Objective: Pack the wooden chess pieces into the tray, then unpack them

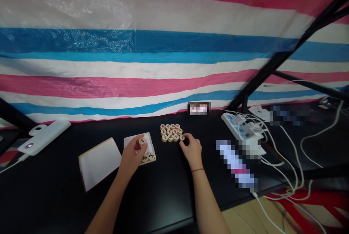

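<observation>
The person's left hand (133, 153) was clenched in a pinch on a round wooden game piece (142, 141), just above a small white tray (152, 145) holding two more pieces (148, 157). The right hand (192, 150) lay half open, its fingertips (181, 142) touching the end of a tight block of pieces (171, 133) on the black table (163, 194). A white pad (99, 163) lay left of the tray, open table stretched between the hands, and a power strip (236, 126) sat farther off to the right.

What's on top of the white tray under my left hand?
The white tray holds two round wooden xiangqi pieces and crumpled white cloth or tissue. Your left hand covers the tray's left part, hiding whatever lies there.
</observation>
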### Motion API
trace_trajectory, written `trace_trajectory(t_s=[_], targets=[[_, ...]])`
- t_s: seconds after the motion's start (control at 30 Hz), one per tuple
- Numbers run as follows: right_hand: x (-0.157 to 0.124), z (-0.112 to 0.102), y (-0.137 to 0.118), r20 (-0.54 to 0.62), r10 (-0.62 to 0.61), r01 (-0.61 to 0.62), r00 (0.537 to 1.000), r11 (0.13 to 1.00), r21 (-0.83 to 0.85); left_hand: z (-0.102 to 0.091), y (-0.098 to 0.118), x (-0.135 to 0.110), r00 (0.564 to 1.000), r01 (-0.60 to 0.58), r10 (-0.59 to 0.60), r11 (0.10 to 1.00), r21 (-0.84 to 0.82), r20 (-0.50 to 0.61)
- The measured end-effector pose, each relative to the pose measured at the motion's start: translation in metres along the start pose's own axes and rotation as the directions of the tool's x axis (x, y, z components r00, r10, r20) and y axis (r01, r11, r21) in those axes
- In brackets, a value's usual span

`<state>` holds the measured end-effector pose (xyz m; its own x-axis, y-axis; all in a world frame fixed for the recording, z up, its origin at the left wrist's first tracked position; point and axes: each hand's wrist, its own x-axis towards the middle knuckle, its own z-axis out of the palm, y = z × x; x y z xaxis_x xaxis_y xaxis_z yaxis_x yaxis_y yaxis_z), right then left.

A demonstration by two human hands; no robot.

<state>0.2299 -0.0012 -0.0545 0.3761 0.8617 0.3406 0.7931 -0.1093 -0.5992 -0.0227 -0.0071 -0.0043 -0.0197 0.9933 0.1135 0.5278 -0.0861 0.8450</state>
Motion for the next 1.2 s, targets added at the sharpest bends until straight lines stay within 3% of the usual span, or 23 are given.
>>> trace_trajectory(t_s=[0.13, 0.23, 0.3, 0.4, 0.47, 0.53, 0.7, 0.8, 0.93, 1.0, 1.07, 1.2], targets=[[0.001, -0.006, -0.004, -0.012, -0.035, 0.035, 0.999, 0.999, 0.011, 0.001, -0.001, -0.001, 0.997, -0.071, 0.073, 0.996, 0.057, -0.032], [-0.002, -0.014, -0.023, -0.177, -0.077, 0.097, 0.981, 0.990, 0.104, 0.003, 0.000, -0.003, 0.991, -0.118, 0.124, 0.986, 0.114, -0.050], [-0.009, -0.017, -0.043, -0.256, -0.174, 0.225, 0.951, 0.957, 0.184, 0.006, 0.000, -0.005, 0.979, -0.196, 0.203, 0.968, 0.157, -0.029], [-0.025, -0.014, -0.074, -0.120, -0.421, 0.434, 0.899, 0.817, 0.379, 0.012, 0.000, -0.010, 0.929, -0.369, 0.367, 0.909, 0.195, 0.047], [-0.035, -0.008, -0.087, -0.075, -0.517, 0.485, 0.853, 0.732, 0.479, 0.015, -0.001, -0.012, 0.896, -0.443, 0.433, 0.873, 0.204, 0.096], [-0.042, -0.002, -0.094, -0.054, -0.534, 0.477, 0.844, 0.699, 0.532, 0.018, -0.003, -0.013, 0.882, -0.472, 0.454, 0.853, 0.223, 0.128], [-0.042, 0.003, -0.091, -0.020, -0.449, 0.379, 0.893, 0.730, 0.569, 0.022, -0.005, -0.014, 0.857, -0.515, 0.495, 0.811, 0.278, 0.147], [-0.030, -0.001, -0.077, -0.073, -0.357, 0.342, 0.931, 0.787, 0.513, 0.023, -0.003, -0.013, 0.861, -0.509, 0.490, 0.810, 0.292, 0.139], [-0.009, -0.010, -0.039, -0.236, -0.046, 0.123, 0.971, 0.939, 0.323, 0.015, 0.000, -0.011, 0.885, -0.464, 0.455, 0.837, 0.291, 0.102], [-0.002, -0.014, -0.020, -0.240, 0.070, -0.015, 0.968, 0.975, 0.223, 0.011, 0.000, -0.008, 0.888, -0.455, 0.453, 0.845, 0.282, 0.076], [0.002, -0.015, -0.006, -0.184, 0.097, -0.070, 0.978, 0.986, 0.151, 0.007, -0.001, -0.007, 0.885, -0.458, 0.464, 0.846, 0.273, 0.047], [0.000, -0.013, 0.000, -0.073, 0.041, -0.034, 0.996, 0.995, 0.095, 0.003, -0.001, -0.005, 0.875, -0.464, 0.483, 0.845, 0.265, -0.009]])
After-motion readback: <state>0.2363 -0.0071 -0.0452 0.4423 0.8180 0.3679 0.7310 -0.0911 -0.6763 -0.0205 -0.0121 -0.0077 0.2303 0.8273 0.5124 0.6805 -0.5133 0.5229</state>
